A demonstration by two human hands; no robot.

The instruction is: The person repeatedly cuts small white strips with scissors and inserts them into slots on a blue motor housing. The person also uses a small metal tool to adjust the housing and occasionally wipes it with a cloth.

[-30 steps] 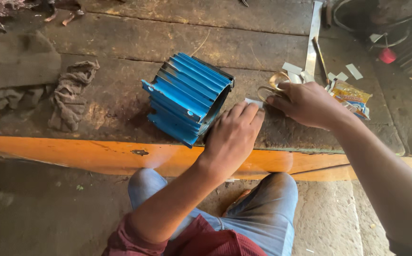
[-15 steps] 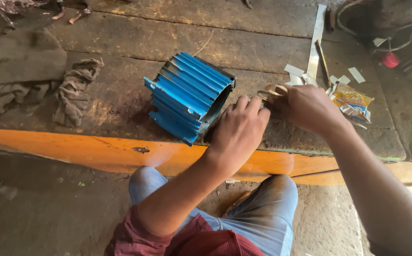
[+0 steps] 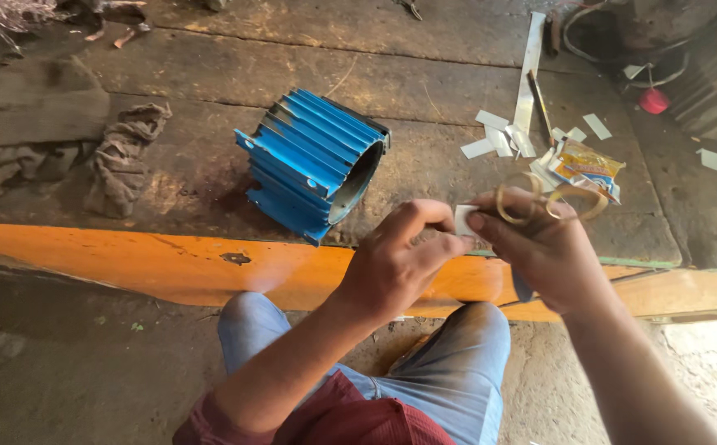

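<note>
White paper piece [image 3: 464, 219], small and rectangular, is held between the two hands just in front of the orange bench edge [image 3: 169, 262], above the person's knees in blue jeans [image 3: 457, 371]. The left hand [image 3: 395, 264] pinches its left side with thumb and bent forefinger pressed together. The right hand [image 3: 544, 247] touches the other side with the fingertips, and the brass-coloured loops of a pair of scissors [image 3: 550, 200] sit over the fingers of this hand; the blades are hidden behind the hand, so I cannot tell if they are apart or together.

Behind the hands, on the dark wooden bench top [image 3: 210, 66], a blue ribbed motor housing [image 3: 313, 161] lies on its side, the open end turned toward the right. It is near the hands but not touching them. More white paper strips [image 3: 499, 136] lie to the right beside a yellow snack packet [image 3: 585, 169], and a grey rag [image 3: 124, 156] lies well apart on the left.

I judge the piece is being trimmed or folded. To do it well, the left pinch should stay firm and close to the working line, the paper flat and not twisted, and the scissor points away from the left fingers
</note>
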